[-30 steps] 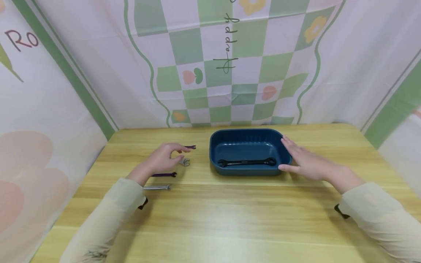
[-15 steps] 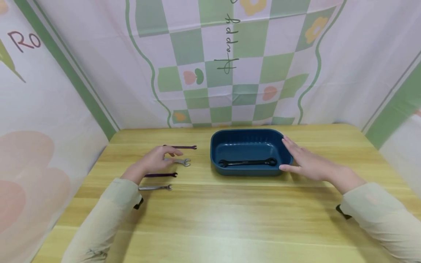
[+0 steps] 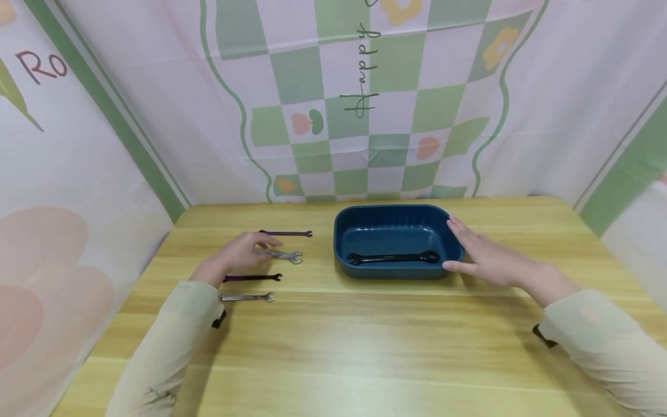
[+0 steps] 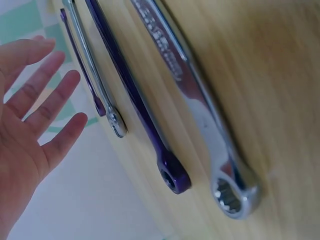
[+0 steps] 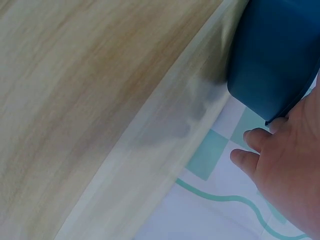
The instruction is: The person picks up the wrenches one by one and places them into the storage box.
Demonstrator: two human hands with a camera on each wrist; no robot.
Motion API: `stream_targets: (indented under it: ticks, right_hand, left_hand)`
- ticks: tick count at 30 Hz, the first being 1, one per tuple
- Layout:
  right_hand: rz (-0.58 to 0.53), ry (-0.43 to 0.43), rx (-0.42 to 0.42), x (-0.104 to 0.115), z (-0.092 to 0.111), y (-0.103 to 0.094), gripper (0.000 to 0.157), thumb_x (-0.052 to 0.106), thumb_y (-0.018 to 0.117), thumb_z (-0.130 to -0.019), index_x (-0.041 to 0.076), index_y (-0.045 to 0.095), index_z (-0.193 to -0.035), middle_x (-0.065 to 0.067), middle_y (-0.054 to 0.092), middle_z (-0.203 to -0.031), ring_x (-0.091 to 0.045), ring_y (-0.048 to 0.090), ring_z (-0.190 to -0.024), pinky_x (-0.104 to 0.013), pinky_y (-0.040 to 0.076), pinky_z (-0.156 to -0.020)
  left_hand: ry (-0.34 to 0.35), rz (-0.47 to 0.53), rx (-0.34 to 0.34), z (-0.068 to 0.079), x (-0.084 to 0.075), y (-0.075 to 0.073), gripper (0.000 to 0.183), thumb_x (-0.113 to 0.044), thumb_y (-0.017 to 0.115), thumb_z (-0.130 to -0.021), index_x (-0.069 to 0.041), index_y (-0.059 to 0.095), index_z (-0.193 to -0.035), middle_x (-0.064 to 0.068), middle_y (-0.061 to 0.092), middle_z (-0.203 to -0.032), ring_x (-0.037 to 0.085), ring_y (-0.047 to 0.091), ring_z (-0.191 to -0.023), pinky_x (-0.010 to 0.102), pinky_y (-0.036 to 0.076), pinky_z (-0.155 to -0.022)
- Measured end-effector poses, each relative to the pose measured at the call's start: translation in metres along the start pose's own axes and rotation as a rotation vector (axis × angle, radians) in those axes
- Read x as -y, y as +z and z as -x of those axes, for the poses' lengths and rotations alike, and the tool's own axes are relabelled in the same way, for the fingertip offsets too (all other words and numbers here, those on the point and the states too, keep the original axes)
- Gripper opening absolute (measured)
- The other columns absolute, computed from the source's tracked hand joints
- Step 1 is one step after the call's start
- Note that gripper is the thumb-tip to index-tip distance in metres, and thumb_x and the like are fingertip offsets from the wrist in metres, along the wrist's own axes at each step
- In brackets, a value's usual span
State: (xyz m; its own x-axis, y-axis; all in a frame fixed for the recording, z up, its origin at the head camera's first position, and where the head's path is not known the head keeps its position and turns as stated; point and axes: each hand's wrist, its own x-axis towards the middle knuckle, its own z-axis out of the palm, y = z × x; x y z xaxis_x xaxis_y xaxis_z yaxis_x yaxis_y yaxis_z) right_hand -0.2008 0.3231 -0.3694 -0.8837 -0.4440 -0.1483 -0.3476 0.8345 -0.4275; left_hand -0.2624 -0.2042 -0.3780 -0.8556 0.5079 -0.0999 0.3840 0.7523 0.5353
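Note:
My left hand hovers over the left side of the table, its fingers extended and spread in the left wrist view. Nearest to it is a silver wrench, partly hidden by the fingers in the head view. A thin purple wrench lies behind that one. Closer to me are a second purple wrench and a larger silver wrench. My right hand rests against the right end of a dark blue bin, fingers straight along the rim. A black wrench lies inside the bin.
The wooden table carries the wrenches at left and the bin at back centre. A printed cloth hangs just behind the table's far edge, and more cloth hangs at both sides.
My left hand has drawn back to the left, uncovering more of the silver wrench and the far purple wrench. The right hand, the bin and the black wrench stay in place.

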Motion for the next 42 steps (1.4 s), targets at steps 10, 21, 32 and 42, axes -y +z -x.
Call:
stream_targets:
  ticks: [10, 21, 32, 42]
  right_hand:
    - [0.006, 0.007, 0.002, 0.0, 0.0, 0.001, 0.099, 0.05, 0.057, -0.103, 0.004, -0.006, -0.163, -0.021, -0.011, -0.168, -0.052, 0.004, -0.15, -0.072, 0.011, -0.114]
    - [-0.012, 0.012, 0.0, -0.003, 0.0, 0.001, 0.099, 0.049, 0.058, -0.103, 0.005, -0.007, -0.164, -0.02, -0.012, -0.168, -0.054, 0.004, -0.15, -0.073, 0.012, -0.114]
    - [-0.008, 0.005, -0.003, -0.004, -0.001, 0.002, 0.099, 0.049, 0.058, -0.103, 0.005, -0.007, -0.164, -0.02, -0.012, -0.168, -0.055, 0.005, -0.149, -0.073, 0.013, -0.113]
    - [-0.012, 0.001, -0.009, -0.005, -0.002, 0.003, 0.099, 0.049, 0.058, -0.103, 0.005, -0.006, -0.164, -0.019, -0.013, -0.168, -0.055, 0.005, -0.149, -0.073, 0.014, -0.113]
  left_hand:
    - [-0.019, -0.006, 0.01, -0.005, 0.005, -0.002, 0.037, 0.004, 0.063, -0.095, -0.004, 0.069, -0.13, 0.014, 0.068, -0.127, 0.034, 0.06, -0.118, 0.052, 0.05, -0.101]
    - [-0.032, -0.043, 0.036, -0.013, 0.007, 0.0, 0.041, 0.012, 0.057, -0.09, -0.005, 0.073, -0.123, 0.016, 0.067, -0.126, 0.037, 0.061, -0.119, 0.052, 0.049, -0.103]
    - [0.007, -0.089, 0.052, -0.017, 0.008, 0.002, 0.041, 0.015, 0.055, -0.09, -0.008, 0.079, -0.114, 0.01, 0.069, -0.116, 0.031, 0.063, -0.111, 0.049, 0.051, -0.1]
    - [0.027, -0.098, 0.044, -0.017, 0.01, 0.001, 0.045, 0.021, 0.056, -0.085, -0.008, 0.08, -0.11, 0.011, 0.07, -0.114, 0.032, 0.064, -0.108, 0.048, 0.053, -0.098]
